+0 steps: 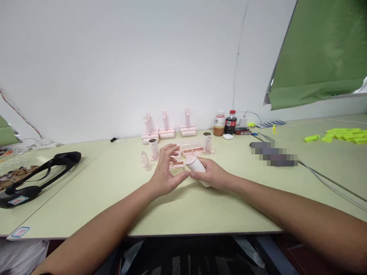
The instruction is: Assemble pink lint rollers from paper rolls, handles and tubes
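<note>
While the right hand (214, 173) holds the white lint-roller roll (197, 167) over the worktop (200, 217), long axis slanting forward and left, the left hand (164, 178), fingers wide and empty, opens toward its pink end (190, 159) from just beside

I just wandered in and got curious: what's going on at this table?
A person is working with bare hands at a pale table. The right hand holds a white roll with a pink end, tilted. The left hand is open beside it, its thumb close to the roll; whether they touch is hard to tell. Beyond the hands lie open pink cases, and three pink pieces with upright clear parts stand along the wall.
</note>
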`<state>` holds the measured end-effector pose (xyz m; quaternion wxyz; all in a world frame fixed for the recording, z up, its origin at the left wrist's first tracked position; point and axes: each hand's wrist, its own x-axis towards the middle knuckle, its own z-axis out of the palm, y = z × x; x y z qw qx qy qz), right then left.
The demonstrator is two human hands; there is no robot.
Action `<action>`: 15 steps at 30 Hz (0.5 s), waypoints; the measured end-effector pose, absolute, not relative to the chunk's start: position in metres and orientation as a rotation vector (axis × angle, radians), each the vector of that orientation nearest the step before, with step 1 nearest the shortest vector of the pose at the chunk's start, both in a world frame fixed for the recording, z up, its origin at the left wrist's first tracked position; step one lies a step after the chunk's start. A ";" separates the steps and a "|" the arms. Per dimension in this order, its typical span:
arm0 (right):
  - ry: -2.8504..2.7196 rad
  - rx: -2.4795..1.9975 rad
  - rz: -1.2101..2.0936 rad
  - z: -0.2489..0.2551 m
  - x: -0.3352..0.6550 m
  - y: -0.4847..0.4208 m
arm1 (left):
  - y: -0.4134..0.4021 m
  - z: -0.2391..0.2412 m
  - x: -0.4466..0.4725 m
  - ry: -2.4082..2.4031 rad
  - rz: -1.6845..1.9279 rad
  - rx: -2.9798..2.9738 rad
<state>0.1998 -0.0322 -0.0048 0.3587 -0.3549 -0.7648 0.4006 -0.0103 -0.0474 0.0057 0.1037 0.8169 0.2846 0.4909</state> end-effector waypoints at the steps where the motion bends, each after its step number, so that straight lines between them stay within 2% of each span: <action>1: -1.937 -0.932 1.055 -0.005 0.200 -0.032 | -0.047 0.005 -0.010 0.842 1.533 2.393; 4: -1.867 -0.971 1.095 -0.004 0.199 -0.031 | -0.051 0.006 -0.006 0.885 1.726 2.330; 6: -1.863 -0.947 1.066 -0.004 0.199 -0.032 | -0.057 0.006 -0.001 0.837 1.542 2.412; 9: -1.896 -0.889 1.020 -0.003 0.200 -0.034 | -0.064 0.005 0.005 0.690 1.068 2.568; 15: -1.943 -0.946 0.909 0.000 0.204 -0.037 | -0.058 0.012 -0.005 1.014 1.122 2.490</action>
